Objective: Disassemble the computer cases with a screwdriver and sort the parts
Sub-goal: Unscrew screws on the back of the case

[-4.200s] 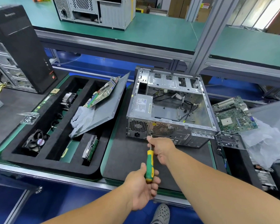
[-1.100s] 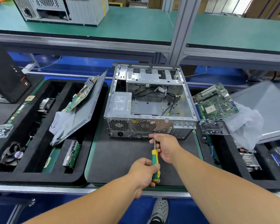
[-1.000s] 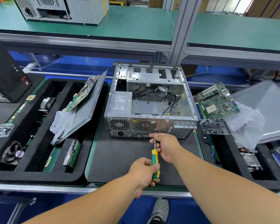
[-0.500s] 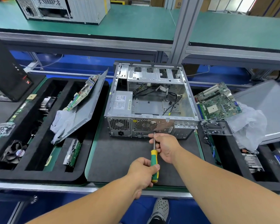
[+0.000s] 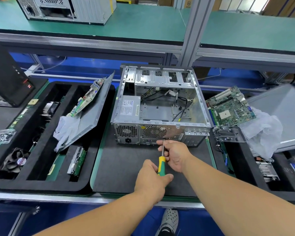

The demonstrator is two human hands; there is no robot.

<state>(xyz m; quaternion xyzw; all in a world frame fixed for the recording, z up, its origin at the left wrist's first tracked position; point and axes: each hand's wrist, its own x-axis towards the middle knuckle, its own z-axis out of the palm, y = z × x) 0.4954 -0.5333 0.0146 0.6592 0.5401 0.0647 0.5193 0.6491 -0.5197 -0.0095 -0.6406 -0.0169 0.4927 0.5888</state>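
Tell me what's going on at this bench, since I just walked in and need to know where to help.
A person is unscrewing the rear panel of an open computer case lying on the black mat. The left hand grips the screwdriver handle; the right hand pinches its shaft, tip at the panel. The power supply and cables are still inside. A motherboard lies to the right.

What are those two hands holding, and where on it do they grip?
One screwdriver. The left hand grips its green and yellow handle; the right hand pinches the metal shaft, with the tip at the computer case.
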